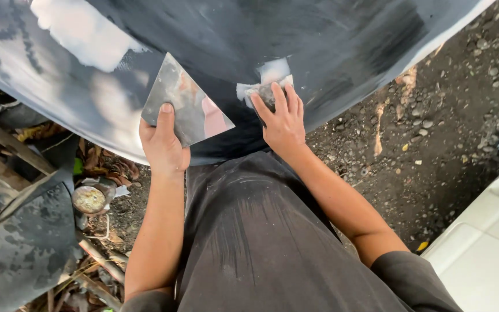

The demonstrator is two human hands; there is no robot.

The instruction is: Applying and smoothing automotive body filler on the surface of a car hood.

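Observation:
A large glossy black car body panel (pixel 330 34) fills the top of the view. My left hand (pixel 162 141) grips a flat square metal plate (pixel 183 101) smeared with grey and pink putty, thumb on top, held just over the panel's lower edge. My right hand (pixel 284 118) presses a small dark spreader (pixel 268 92) against the panel, on a patch of whitish-grey filler (pixel 272 72). My dark, dust-streaked shirt (pixel 255 231) shows below both arms.
Gravelly dirt ground (pixel 434 133) lies to the right. A white vehicle body (pixel 486 254) sits at the lower right corner. At the left are wooden planks (pixel 7 144), another dark scuffed panel (pixel 24 248), dry leaves and a small round tin (pixel 89 199).

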